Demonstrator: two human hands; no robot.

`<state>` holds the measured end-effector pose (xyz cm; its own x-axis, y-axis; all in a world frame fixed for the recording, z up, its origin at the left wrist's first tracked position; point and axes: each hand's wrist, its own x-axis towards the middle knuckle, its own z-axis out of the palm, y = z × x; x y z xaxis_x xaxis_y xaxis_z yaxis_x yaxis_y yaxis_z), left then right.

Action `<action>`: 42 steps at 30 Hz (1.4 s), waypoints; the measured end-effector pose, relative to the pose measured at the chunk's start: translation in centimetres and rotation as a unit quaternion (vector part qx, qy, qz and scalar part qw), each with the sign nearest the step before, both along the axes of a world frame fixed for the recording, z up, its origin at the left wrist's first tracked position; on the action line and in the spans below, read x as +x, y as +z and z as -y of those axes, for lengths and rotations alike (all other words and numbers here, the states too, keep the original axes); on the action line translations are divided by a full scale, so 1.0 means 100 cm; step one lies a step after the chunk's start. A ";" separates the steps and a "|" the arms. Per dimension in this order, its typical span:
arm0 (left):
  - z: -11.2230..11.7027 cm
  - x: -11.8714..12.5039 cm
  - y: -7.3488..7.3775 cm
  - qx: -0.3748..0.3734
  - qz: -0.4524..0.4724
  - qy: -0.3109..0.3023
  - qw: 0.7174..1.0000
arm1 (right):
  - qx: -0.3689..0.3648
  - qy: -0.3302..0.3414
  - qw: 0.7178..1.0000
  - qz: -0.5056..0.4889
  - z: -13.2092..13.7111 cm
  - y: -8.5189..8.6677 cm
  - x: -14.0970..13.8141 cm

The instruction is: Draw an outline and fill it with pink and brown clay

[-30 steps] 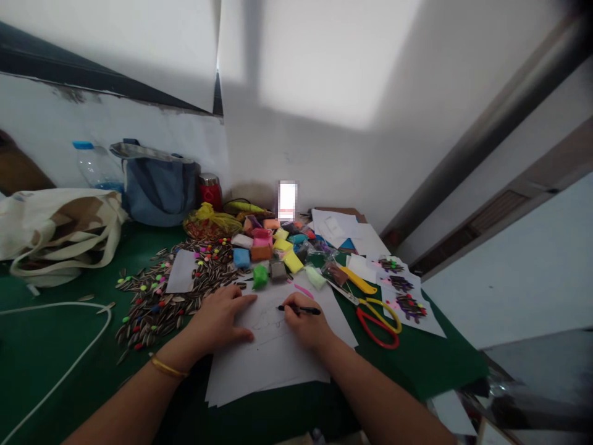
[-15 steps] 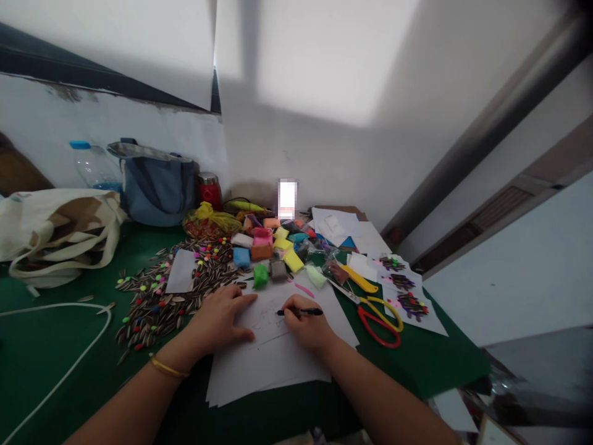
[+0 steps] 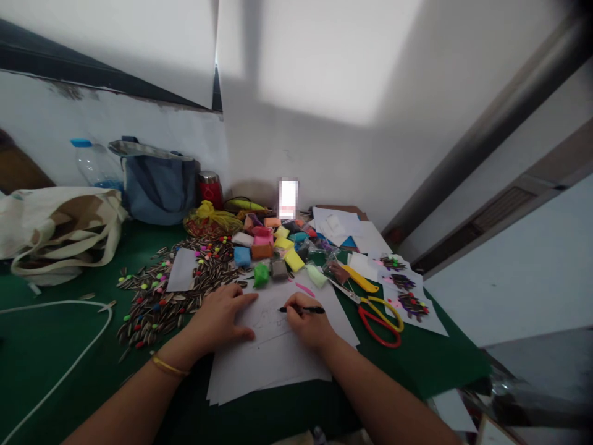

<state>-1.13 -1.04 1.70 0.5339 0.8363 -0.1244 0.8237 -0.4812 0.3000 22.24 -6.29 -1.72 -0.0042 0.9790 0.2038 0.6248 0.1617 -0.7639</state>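
A stack of white paper lies in front of me, its top sheet carrying a faint line drawing. Fingers apart, my left hand rests on the left side of the sheet. My right hand is closed around a black pen, with the tip at the drawing. Beyond the paper sit several small packs of coloured clay, among them a green pack and a yellow pack. Left of my left hand spreads a heap of striped sunflower seeds mixed with bright beads.
Right of the paper lie scissors with red and yellow handles and a yellow utility knife. A sheet with seed clusters is farther right. At the back left stand a blue bag, a red flask and a cream bag.
The pen and my right hand have shifted very slightly right and up on the sheet. My left hand stays in place.
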 end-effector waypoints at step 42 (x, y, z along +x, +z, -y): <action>-0.001 -0.004 -0.006 0.015 0.012 -0.021 1.000 | -0.013 -0.004 1.000 0.010 0.005 0.002 0.001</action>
<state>-1.49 -0.90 1.14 0.5712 0.8164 -0.0857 0.7952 -0.5244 0.3043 22.31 -6.77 -1.56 0.0002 0.9839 0.1789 0.6418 0.1371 -0.7545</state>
